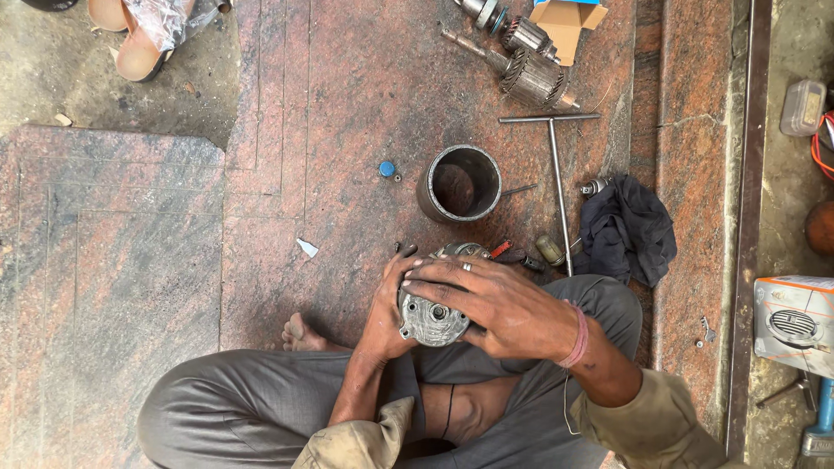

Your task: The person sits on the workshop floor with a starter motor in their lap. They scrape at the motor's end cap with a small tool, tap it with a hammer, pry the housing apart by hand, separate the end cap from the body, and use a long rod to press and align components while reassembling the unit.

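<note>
I sit cross-legged on a reddish stone floor. Both hands clasp a round grey metal motor end cover (pixel 433 323) held over my lap. My left hand (pixel 389 304) cups its left side from below, fingers curled up around the rim. My right hand (pixel 493 306) lies across its top and right side, with a ring on one finger and a pink band at the wrist. Part of the cover is hidden under my right palm.
A dark metal cylinder housing (pixel 460 184) stands just ahead. Beyond lie a motor armature (pixel 532 76), a T-handle wrench (pixel 557 170), a dark rag (pixel 627 229), a small blue cap (pixel 387 168) and a cardboard box (pixel 565 21). Another box (pixel 792 323) sits at right.
</note>
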